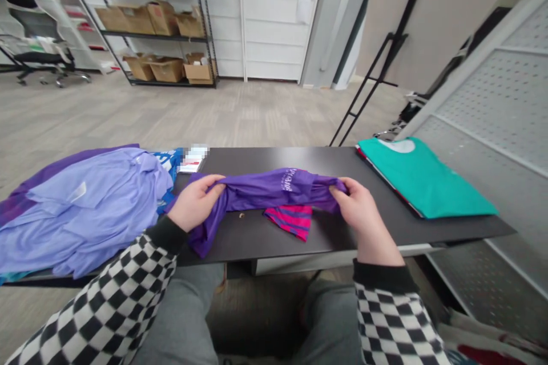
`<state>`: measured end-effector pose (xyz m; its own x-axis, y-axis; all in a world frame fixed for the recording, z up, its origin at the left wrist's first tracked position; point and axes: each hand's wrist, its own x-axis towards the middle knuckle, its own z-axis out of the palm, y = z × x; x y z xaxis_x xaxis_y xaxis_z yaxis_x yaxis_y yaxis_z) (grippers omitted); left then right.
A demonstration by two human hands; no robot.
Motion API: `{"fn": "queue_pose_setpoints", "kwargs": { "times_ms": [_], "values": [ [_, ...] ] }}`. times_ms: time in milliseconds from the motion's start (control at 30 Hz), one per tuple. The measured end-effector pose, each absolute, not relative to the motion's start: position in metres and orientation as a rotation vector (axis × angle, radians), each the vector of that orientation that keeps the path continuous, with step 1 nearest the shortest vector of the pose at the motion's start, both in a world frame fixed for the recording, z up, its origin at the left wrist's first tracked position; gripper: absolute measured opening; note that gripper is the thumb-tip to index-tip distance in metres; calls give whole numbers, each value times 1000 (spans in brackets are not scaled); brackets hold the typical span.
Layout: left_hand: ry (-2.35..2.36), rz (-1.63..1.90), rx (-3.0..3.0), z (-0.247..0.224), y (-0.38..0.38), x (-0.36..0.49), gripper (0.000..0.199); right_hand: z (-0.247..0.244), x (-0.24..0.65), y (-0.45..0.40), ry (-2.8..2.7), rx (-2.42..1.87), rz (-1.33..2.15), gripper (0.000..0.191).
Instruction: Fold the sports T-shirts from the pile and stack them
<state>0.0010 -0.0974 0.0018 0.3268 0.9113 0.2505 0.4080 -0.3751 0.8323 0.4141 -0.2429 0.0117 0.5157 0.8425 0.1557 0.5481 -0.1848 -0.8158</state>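
A purple shirt (265,189) with white lettering is stretched in a folded band over the dark table (257,239). My left hand (196,201) pinches its left end, and loose purple cloth hangs below that hand onto the tabletop. The right end is gripped by my right hand (354,201), thumb against fingers. From under the band's lower edge a pink-and-purple striped piece of cloth (293,221) sticks out; whether it belongs to the shirt I cannot tell. A tiny light-coloured bit (242,215) lies on the table near it.
Left on the table is a loose heap with a lavender shirt (103,199) on top. A phone-like flat object (193,158) lies beside it. At the right sits a folded teal shirt stack (436,182), near a perforated panel (492,102). Shelves with cardboard boxes (166,68) stand beyond.
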Motion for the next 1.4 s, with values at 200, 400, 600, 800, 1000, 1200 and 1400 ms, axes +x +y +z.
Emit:
{"fn": "queue_pose_setpoints", "kwargs": {
  "times_ms": [200, 400, 600, 800, 1000, 1200, 1400],
  "values": [
    [1557, 1132, 2002, 12, -86, -20, 39, 0, 415, -248, -1063, -1911, 408, 35],
    [1087, 872, 2497, 18, -155, 35, 44, -2, 383, -252, -1167, -1844, 344, 29],
    [952, 391, 2665, 1, -200, 72, 37, 11, 373, -281, -1488, -1665, 677, 22],
    [871, 667, 2248, 5, -176, 56, 29, 6, 370, -293, -1555, -1664, 940, 27],
    [1046, 1240, 1199, 10, -139, 34, 40, -11, 395, -283, -1166, -1752, 469, 39],
    [1122, 1319, 864, 12, -124, 28, 13, -8, 395, -281, -1037, -1752, 205, 62],
    [988, 1337, 891, 26, -149, 46, 30, 17, 314, -300, -1213, -1517, 33, 33]
  ]
}}
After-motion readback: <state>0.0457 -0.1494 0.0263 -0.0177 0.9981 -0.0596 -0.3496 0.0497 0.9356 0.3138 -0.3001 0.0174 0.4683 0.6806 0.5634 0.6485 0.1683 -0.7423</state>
